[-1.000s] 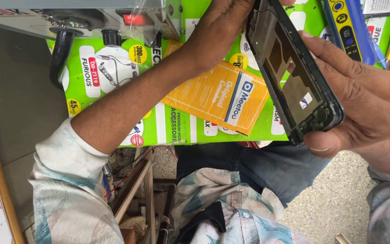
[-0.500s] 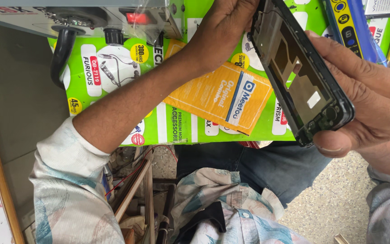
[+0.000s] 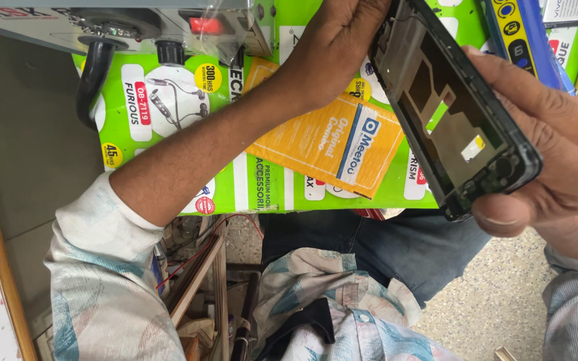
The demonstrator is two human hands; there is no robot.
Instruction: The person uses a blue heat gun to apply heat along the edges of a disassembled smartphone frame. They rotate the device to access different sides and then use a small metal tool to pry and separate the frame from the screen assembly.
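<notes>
I hold an opened black phone frame [image 3: 449, 113] slantwise in the upper right, its bare inside with brown and dark patches facing me. My right hand [image 3: 556, 154] grips its lower end, thumb on the bottom corner and fingers along the far edge. My left hand [image 3: 342, 40] reaches up from the lower left, forearm bare, and its fingers close on the frame's upper end at the top of the view. The fingertips there are cut off by the picture's edge.
Behind the hands lies a green printed board [image 3: 182, 134] with earphone pictures and an orange packet [image 3: 336, 144] on it. A grey device [image 3: 168, 23] with a red switch and black knobs sits top left. Blue packages [image 3: 523, 40] stand top right. Below are my jeans [image 3: 382, 247] and a speckled floor [image 3: 503, 301].
The phone frame has shifted a little to the right and tilted further, its lower end swinging outward with my right hand. My left hand stays at its upper end.
</notes>
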